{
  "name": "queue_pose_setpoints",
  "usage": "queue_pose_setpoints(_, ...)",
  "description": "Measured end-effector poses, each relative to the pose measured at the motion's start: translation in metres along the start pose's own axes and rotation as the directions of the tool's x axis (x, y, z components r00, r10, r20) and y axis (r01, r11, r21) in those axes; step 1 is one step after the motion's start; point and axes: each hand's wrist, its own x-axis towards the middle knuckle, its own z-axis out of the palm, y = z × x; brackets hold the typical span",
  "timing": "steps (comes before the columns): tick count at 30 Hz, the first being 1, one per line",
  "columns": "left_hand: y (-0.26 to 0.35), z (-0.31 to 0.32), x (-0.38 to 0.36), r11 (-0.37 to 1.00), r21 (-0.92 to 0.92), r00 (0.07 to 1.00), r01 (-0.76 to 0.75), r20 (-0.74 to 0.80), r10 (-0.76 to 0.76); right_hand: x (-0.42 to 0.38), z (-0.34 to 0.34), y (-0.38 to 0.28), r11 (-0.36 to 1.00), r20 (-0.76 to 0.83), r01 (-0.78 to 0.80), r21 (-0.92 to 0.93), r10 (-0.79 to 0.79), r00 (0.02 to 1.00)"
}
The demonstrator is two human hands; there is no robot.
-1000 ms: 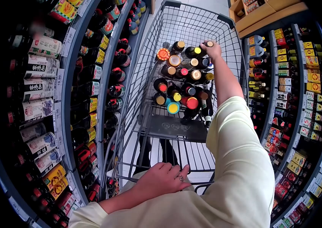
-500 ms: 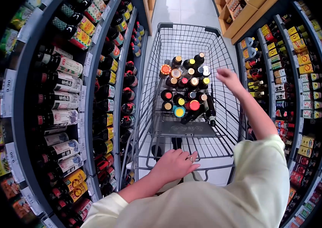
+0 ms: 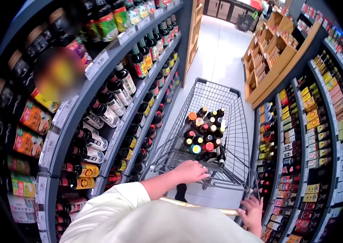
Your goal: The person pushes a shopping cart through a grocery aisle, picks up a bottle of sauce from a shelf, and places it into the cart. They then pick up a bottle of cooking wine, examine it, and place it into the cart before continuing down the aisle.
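Note:
My left hand (image 3: 189,171) is closed over the rear rim of a grey wire shopping cart (image 3: 236,121), with a ring on one finger. At the cart's rear right corner, my right hand (image 3: 252,212) has its fingers apart and holds nothing. Its thumb is close to the end of a pale golden bar (image 3: 200,205) that crosses in front of my body. Inside the cart, dark bottles with coloured caps (image 3: 209,146) stand grouped toward the near end. One dark bottle (image 3: 221,156) leans at their right side.
Shelves of sauce bottles (image 3: 94,141) line the left side, with price tags along their edges. More stocked shelves (image 3: 313,117) flank the right. A wooden display rack (image 3: 264,60) stands ahead at the right, beside a pale tiled floor (image 3: 216,48).
My right hand has come down and back from beside the cart's basket to its rear right corner. My view has tilted up and turned, showing more aisle ahead. My left hand stays on the cart.

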Motion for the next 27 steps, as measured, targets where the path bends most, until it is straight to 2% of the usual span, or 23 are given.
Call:
queue_pose_setpoints(1,-0.004,0.001,-0.001,1.000,-0.014,1.000,0.005,0.004,-0.005,-0.006,-0.003,-0.001,0.998,0.088,-0.039,0.056,0.034,0.996)
queue_pose_setpoints(2,-0.008,0.001,-0.001,0.996,-0.048,0.994,0.069,0.089,-0.065,-0.010,-0.006,-0.004,0.999,0.058,0.002,0.040,-0.004,0.998)
queue_pose_setpoints(3,-0.005,-0.007,-0.007,0.997,-0.037,0.995,0.070,0.068,-0.067,-0.014,-0.008,-0.007,0.999,0.027,0.042,0.024,-0.042,0.999)
queue_pose_setpoints(5,0.001,-0.034,-0.035,0.964,0.253,0.996,0.083,-0.003,-0.085,-0.018,-0.007,-0.002,0.996,-0.003,0.091,0.012,-0.091,0.996)
queue_pose_setpoints(7,0.010,-0.066,-0.079,0.974,0.216,0.997,0.071,0.013,-0.076,-0.020,0.004,0.015,0.993,-0.001,-0.087,-0.078,0.087,0.996)
queue_pose_setpoints(8,0.013,-0.078,-0.102,0.985,0.165,0.998,0.046,0.045,-0.054,-0.019,0.009,0.021,0.984,-0.098,-0.018,-0.177,0.001,0.995)
queue_pose_setpoints(11,0.013,-0.078,-0.167,0.993,0.090,0.994,0.071,0.078,-0.078,-0.008,0.013,0.026,0.972,-0.033,-0.056,-0.230,0.050,0.998)
queue_pose_setpoints(12,0.009,-0.067,-0.186,0.980,0.176,0.986,0.090,0.123,-0.112,-0.006,0.018,0.027,0.952,-0.131,0.048,-0.301,-0.092,0.987)
queue_pose_setpoints(13,0.009,-0.061,-0.194,0.960,0.259,0.976,0.104,0.159,-0.149,-0.007,0.017,0.026,0.950,-0.124,0.061,-0.305,-0.103,0.987)
queue_pose_setpoints(14,0.010,-0.055,-0.194,0.960,0.255,0.976,0.117,0.146,-0.158,-0.006,0.017,0.024,0.956,-0.145,0.046,-0.290,-0.091,0.985)
queue_pose_setpoints(16,0.016,-0.046,-0.188,0.918,0.316,0.969,0.241,-0.016,-0.248,-0.005,0.016,0.020,0.960,-0.185,0.026,-0.280,-0.080,0.980)
queue_pose_setpoints(17,0.014,-0.038,-0.184,0.922,0.324,0.965,0.214,-0.216,-0.148,-0.004,0.015,0.022,0.957,-0.176,0.027,-0.289,-0.080,0.981)
queue_pose_setpoints(19,0.009,-0.028,-0.183,0.927,0.319,0.923,0.195,-0.379,-0.064,-0.002,0.016,0.025,0.962,-0.168,0.006,-0.271,-0.054,0.984)
queue_pose_setpoints(23,-0.002,-0.028,-0.172,0.938,0.313,0.902,0.145,-0.431,0.004,0.008,0.011,0.018,0.971,-0.226,-0.021,-0.237,-0.034,0.974)
queue_pose_setpoints(24,-0.004,-0.030,-0.169,0.938,0.315,0.901,0.146,-0.433,0.005,0.011,0.010,0.017,0.966,-0.222,-0.066,-0.249,0.009,0.975)
queue_pose_setpoints(27,-0.004,-0.037,-0.156,0.922,0.331,0.895,0.203,-0.444,-0.038,0.023,0.010,0.023,0.969,-0.204,-0.050,-0.241,0.000,0.979)
